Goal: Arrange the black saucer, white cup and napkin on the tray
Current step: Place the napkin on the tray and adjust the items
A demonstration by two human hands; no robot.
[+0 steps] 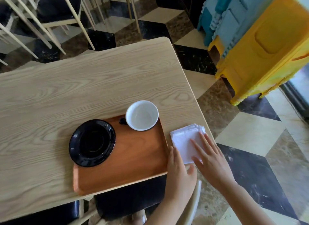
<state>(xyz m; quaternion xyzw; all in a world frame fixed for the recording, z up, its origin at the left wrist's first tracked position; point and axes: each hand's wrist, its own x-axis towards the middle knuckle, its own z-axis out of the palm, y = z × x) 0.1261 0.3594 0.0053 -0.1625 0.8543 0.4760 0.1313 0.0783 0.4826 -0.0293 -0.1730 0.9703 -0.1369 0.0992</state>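
Note:
A brown wooden tray (pixel 133 172) lies at the near edge of the light wood table (pixel 66 90). The black saucer (pixel 92 142) rests on the tray's left end, overhanging its rim. The white cup (pixel 142 115), empty and upright with a dark handle, stands at the tray's far right corner. A folded white napkin (pixel 184 139) lies on the table just right of the tray. My right hand (pixel 210 157) lies flat on the napkin, fingers spread. My left hand (pixel 178 167) rests at the tray's right rim, touching the napkin's near left edge.
The table's right edge runs just past the napkin. Yellow and blue plastic stools (pixel 260 49) are stacked on the floor to the right. Chairs with dark seats (pixel 55 8) stand beyond the table. A chair with a dark seat (pixel 130 198) sits below me.

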